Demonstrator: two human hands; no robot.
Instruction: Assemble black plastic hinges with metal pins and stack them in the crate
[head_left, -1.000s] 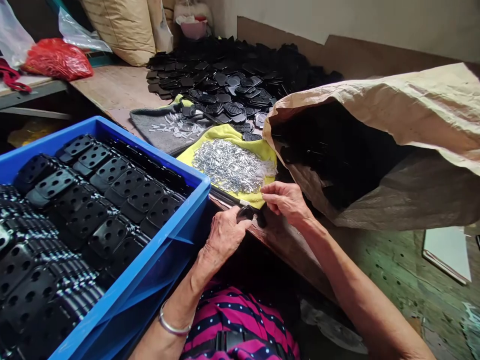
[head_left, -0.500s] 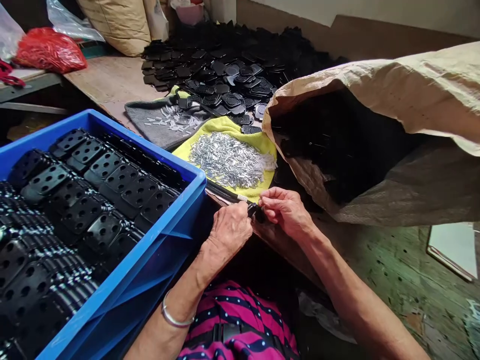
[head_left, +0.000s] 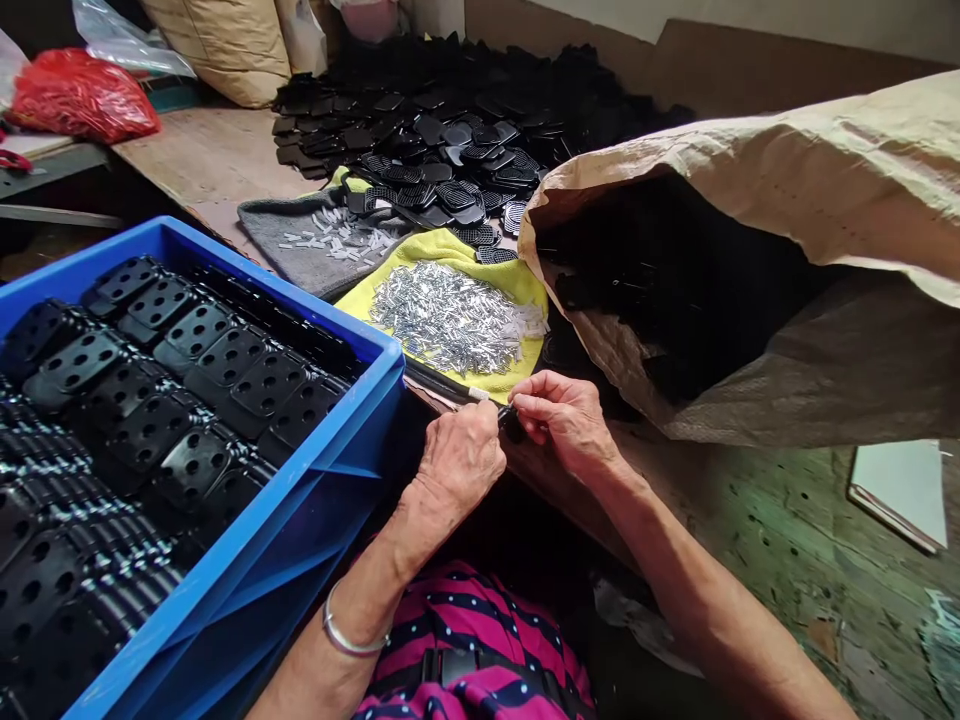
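Note:
My left hand is closed around a small black part at the table's edge, the part mostly hidden by the fingers. Beside it my right hand pinches at the same part, thumb and forefinger together; whether they hold a tiny piece cannot be made out. Just beyond the hands, a heap of small silvery pins lies on a yellow cloth. A grey cloth with small pale pieces sits to its left. A dark rod with a white end lies in front of the yellow cloth.
On the left stands a blue crate filled with rows of black perforated parts. A large pile of black pads covers the back. An open beige sack lies at the right, near a pale board.
My right hand has moved slightly left, closer to my left hand and the black part. The surroundings have shifted a little left in the view.

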